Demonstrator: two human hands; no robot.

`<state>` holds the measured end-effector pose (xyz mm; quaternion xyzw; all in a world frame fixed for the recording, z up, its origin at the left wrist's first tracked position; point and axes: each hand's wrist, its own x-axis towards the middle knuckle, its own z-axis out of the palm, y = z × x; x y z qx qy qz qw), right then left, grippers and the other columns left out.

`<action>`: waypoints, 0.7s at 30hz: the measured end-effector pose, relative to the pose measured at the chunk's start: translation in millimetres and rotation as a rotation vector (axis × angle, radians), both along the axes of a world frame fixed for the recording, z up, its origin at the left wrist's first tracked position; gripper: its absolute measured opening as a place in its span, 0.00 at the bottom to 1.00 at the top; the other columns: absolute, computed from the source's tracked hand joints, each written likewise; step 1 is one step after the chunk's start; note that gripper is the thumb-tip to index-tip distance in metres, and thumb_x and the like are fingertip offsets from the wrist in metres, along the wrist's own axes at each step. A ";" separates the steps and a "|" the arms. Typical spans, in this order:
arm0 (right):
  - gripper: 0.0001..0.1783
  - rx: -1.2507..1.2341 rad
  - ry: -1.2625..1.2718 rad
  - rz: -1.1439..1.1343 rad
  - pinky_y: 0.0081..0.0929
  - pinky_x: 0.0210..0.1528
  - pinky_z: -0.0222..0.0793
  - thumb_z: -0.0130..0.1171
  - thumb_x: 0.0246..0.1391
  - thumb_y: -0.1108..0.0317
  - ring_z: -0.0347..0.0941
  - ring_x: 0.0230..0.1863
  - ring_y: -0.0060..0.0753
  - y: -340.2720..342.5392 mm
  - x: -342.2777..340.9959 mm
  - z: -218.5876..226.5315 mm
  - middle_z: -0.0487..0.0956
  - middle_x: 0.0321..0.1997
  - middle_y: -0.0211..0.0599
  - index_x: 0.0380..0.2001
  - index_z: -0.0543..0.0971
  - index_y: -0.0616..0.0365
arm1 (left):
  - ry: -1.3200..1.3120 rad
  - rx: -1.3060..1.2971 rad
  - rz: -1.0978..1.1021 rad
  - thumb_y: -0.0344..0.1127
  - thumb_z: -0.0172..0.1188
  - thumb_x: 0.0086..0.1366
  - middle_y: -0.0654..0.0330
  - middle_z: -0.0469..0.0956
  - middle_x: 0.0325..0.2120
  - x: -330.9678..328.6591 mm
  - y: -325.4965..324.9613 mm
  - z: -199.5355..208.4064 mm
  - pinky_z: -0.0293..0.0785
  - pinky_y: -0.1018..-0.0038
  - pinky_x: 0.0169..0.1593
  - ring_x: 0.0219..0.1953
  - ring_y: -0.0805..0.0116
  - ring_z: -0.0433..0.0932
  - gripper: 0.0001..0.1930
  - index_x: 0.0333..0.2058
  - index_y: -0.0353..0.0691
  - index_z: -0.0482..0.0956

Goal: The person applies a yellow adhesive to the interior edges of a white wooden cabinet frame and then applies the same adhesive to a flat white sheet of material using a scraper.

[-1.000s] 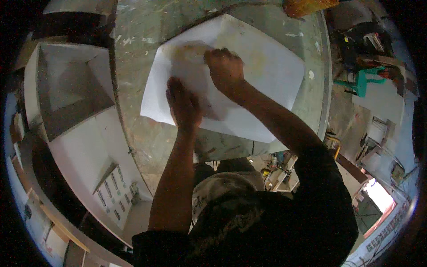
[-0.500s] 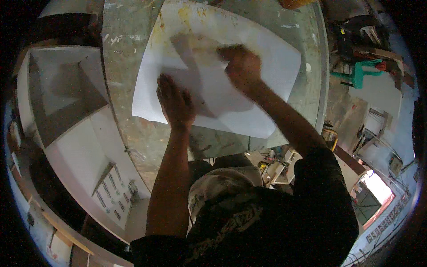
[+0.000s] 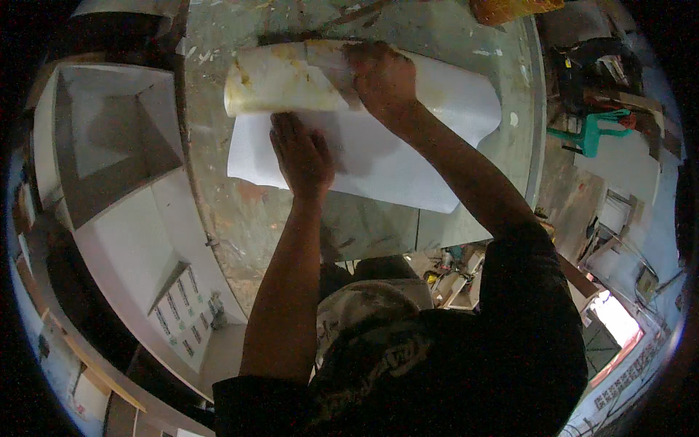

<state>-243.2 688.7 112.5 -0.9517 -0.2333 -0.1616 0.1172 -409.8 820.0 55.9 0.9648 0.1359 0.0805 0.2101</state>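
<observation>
A white sheet (image 3: 408,171) with yellow-brown stains lies across the worktable. Its far left part bulges up in a rounded fold (image 3: 273,80). On the near left part of the sheet, my left hand (image 3: 304,160) rests flat with its fingers stretched out, just short of the fold. My right hand (image 3: 384,81) is closed at the sheet's far part, beside the fold. What its fingers hold, if anything, is blurred and shaded; a brownish patch next to them may be shadow.
The worn greenish table (image 3: 364,237) has paint spots. At its far right edge lies an orange-brown object (image 3: 510,9). An open white cabinet (image 3: 116,146) stands on the left. A green stool (image 3: 591,135) is on the right, with clutter beyond.
The sheet's far part, flat before, is now raised and folded toward me on the left. My right hand has moved away from me; the left still presses on the sheet.
</observation>
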 end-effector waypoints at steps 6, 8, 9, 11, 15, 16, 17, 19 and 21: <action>0.12 -0.320 0.056 -0.138 0.40 0.31 0.77 0.58 0.50 0.68 0.79 0.31 0.45 5.3 130.6 -20.3 0.81 0.37 0.39 0.38 0.84 0.41 | 0.029 0.007 -0.002 0.38 0.46 0.68 0.37 0.49 0.68 0.5 -1.2 1.7 0.41 0.52 0.71 0.71 0.41 0.46 0.33 0.66 0.25 0.49; 0.19 -0.483 -0.511 -0.123 0.47 0.51 0.70 0.50 0.60 0.64 0.75 0.50 0.47 -20.5 167.7 -62.6 0.76 0.53 0.49 0.53 0.74 0.58 | -0.058 0.005 -0.033 0.38 0.47 0.68 0.37 0.49 0.68 1.1 -4.5 10.3 0.41 0.52 0.71 0.71 0.41 0.46 0.34 0.66 0.25 0.48; 0.19 -0.488 -0.518 -0.134 0.47 0.51 0.70 0.50 0.60 0.64 0.75 0.50 0.47 -35.4 190.2 -62.2 0.76 0.53 0.49 0.53 0.74 0.58 | -0.067 0.003 -0.042 0.38 0.47 0.68 0.37 0.49 0.68 4.0 -5.4 11.0 0.41 0.52 0.71 0.71 0.41 0.46 0.34 0.66 0.25 0.48; 0.19 -0.133 -0.049 -0.270 0.49 0.53 0.69 0.50 0.60 0.62 0.75 0.50 0.51 -76.3 217.6 -42.7 0.77 0.54 0.49 0.51 0.76 0.57 | -0.034 0.002 -0.059 0.37 0.47 0.67 0.36 0.49 0.67 4.8 -9.9 11.9 0.41 0.52 0.71 0.71 0.41 0.46 0.35 0.66 0.24 0.48; 0.20 0.097 -0.187 -0.083 0.50 0.53 0.69 0.55 0.55 0.64 0.74 0.50 0.56 -90.4 175.9 84.7 0.77 0.54 0.50 0.52 0.77 0.55 | -0.049 0.059 -0.003 0.37 0.48 0.67 0.39 0.50 0.68 -4.5 0.2 4.9 0.44 0.51 0.70 0.70 0.42 0.47 0.33 0.66 0.25 0.50; 0.20 0.098 -0.205 -0.093 0.50 0.53 0.69 0.55 0.55 0.64 0.74 0.50 0.56 -87.9 151.0 116.3 0.77 0.54 0.50 0.52 0.77 0.55 | -0.080 0.073 -0.015 0.37 0.48 0.67 0.38 0.50 0.67 -4.3 -0.6 3.8 0.43 0.53 0.71 0.70 0.42 0.47 0.34 0.66 0.24 0.49; 0.22 0.105 -0.017 -0.172 0.48 0.53 0.69 0.58 0.53 0.64 0.75 0.50 0.56 -77.4 116.3 147.2 0.78 0.52 0.52 0.52 0.77 0.57 | -0.103 0.084 -0.025 0.38 0.47 0.68 0.37 0.50 0.67 -9.5 -2.6 3.0 0.42 0.54 0.71 0.70 0.41 0.48 0.35 0.66 0.23 0.48; 0.16 -0.020 -0.123 -0.192 0.42 0.43 0.74 0.59 0.51 0.67 0.77 0.41 0.52 -85.6 37.9 175.8 0.79 0.43 0.47 0.45 0.80 0.51 | -0.113 0.083 -0.025 0.38 0.47 0.68 0.37 0.50 0.67 -11.8 -3.0 2.0 0.43 0.54 0.71 0.70 0.42 0.48 0.34 0.66 0.23 0.48; 0.13 0.110 -0.206 -0.079 0.36 0.34 0.77 0.57 0.51 0.72 0.79 0.33 0.49 -101.1 -48.1 168.9 0.81 0.34 0.45 0.40 0.83 0.47 | -0.131 0.097 -0.013 0.39 0.47 0.69 0.37 0.51 0.67 -20.7 -3.9 2.3 0.43 0.54 0.71 0.70 0.42 0.48 0.34 0.66 0.23 0.49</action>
